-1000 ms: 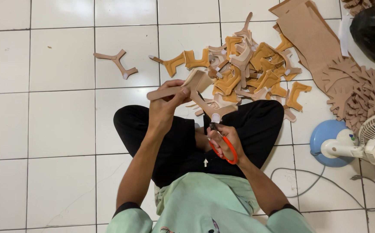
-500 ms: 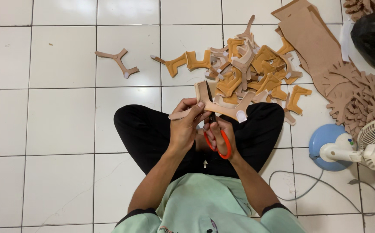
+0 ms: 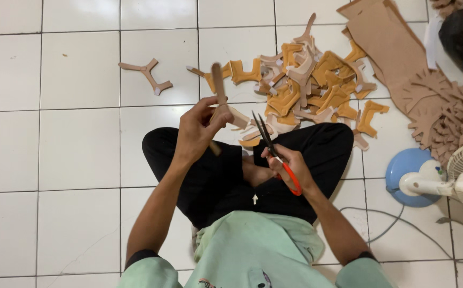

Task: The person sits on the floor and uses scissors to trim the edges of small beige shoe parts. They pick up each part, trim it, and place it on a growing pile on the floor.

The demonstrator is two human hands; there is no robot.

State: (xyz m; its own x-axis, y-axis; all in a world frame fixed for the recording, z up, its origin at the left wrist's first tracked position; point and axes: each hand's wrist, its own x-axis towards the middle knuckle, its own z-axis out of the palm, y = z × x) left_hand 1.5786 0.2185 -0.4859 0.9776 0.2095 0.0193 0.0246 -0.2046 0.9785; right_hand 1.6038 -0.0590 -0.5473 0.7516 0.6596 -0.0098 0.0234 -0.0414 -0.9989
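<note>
Left hand (image 3: pixel 197 130) raised strip (image 3: pixel 218 85), right hand (image 3: pixel 290 168) half-hiding scissors (image 3: pixel 271 146)

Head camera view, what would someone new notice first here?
Probably the heap of tan and orange cut-out pieces on the white tiled floor, just beyond the seated person's crossed legs. Next, the hands at centre: the left hand holds up a Y-shaped piece, and the right hand holds red-handled scissors, blades pointing up. A fan stands at right.

Glossy white square-tiled floor (image 3: pixel 55 160) with dark grout fills the frame; white electric fan on round blue base (image 3: pixel 410 168) at right edge, grey cord (image 3: pixel 402 224) lower right.
</note>
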